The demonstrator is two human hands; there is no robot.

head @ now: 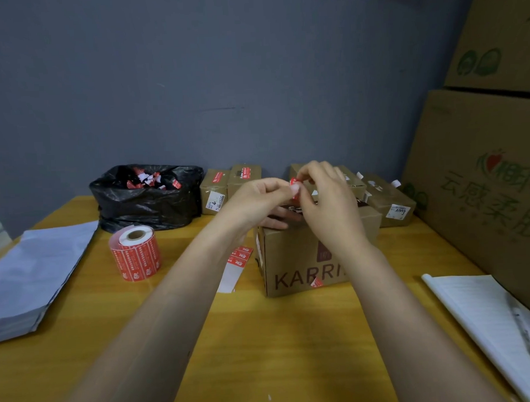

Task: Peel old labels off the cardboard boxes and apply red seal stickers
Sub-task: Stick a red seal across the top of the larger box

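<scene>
Sticker: a small red paper seal sticker (pixel 294 186) is held just above the top of the brown cardboard box printed KARRI (pixel 293 260), I judge for lining up over the flap.
Left hand: the left hand (pixel 257 201) pinches one edge with thumb and forefinger.
Right hand: the right hand (pixel 330 204) pinches the other edge, fingers curled.
Supplies: a white backing strip with red stickers (pixel 238 260) lies just beside the box and a cylindrical roll of red stickers (pixel 135 253) stands further left (handy, I reckon).
Waste: a black plastic bag (pixel 143 205) holds red and white scraps.
Hidden: the hands cover the box top, and the right forearm cuts off the print. I cannot tell whether the sticker is fresh or peeled.
</scene>
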